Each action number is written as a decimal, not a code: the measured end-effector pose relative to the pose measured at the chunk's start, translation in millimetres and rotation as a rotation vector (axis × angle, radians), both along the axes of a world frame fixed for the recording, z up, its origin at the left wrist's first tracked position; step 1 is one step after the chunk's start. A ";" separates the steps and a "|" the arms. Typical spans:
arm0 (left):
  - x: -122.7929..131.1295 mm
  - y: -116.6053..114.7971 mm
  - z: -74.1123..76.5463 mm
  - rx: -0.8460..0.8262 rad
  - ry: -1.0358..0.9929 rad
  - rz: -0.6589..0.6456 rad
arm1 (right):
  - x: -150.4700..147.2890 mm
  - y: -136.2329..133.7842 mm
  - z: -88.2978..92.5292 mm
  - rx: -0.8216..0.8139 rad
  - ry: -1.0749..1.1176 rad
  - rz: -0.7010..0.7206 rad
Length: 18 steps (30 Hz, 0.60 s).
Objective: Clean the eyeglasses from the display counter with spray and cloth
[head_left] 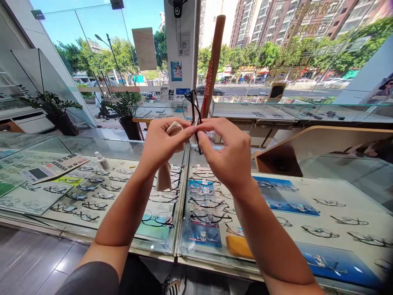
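Both my hands are raised above a glass display counter (123, 147). My left hand (162, 141) is closed, pinching a beige cleaning cloth (166, 176) that hangs down below it. My right hand (229, 153) is closed on a pair of black-framed glasses (195, 110), held edge-on so the frame stands upright between the fingertips. The fingertips of both hands meet at the glasses, with the cloth pressed against them.
Inside the counter lie several rows of glasses (92, 192). On its left top sit a calculator (55, 167) and a small white bottle (102, 160). A wooden tray (319, 139) stands right. A tall brown pole (213, 61) and potted plants (125, 108) stand behind.
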<state>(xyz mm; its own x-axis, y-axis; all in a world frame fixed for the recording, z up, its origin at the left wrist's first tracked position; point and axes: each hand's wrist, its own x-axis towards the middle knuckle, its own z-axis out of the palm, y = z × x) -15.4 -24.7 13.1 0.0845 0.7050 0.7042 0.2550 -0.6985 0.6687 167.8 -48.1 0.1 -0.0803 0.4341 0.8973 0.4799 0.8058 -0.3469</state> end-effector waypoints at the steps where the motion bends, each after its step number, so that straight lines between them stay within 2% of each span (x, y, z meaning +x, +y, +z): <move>1: -1.7 1.3 -0.2 0.012 0.015 0.003 | 0.9 -1.6 1.5 -0.038 0.005 0.020; 4: -6.1 2.4 0.3 0.036 0.069 0.027 | 5.6 -4.6 5.2 -0.121 0.006 0.062; 7: -10.6 0.6 2.8 0.037 0.164 0.045 | 14.4 -5.8 8.6 -0.138 0.020 0.077; 13: -21.2 4.9 5.8 -0.047 0.611 0.016 | 36.6 -11.3 21.4 -0.052 0.045 0.130; 16: -22.7 12.3 1.9 -0.087 0.815 0.056 | 43.4 -15.7 27.2 0.038 0.061 0.167; 18: -20.9 17.2 -2.3 -0.122 0.916 0.094 | 46.2 -19.5 29.2 0.038 0.064 0.189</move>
<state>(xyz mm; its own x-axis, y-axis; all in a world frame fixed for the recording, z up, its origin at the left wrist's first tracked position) -36.3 -7.5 10.8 0.5097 0.8019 0.3118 0.7721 -0.5862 0.2455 214.0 -67.7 29.3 -0.1001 0.3826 0.9185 0.2967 0.8926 -0.3395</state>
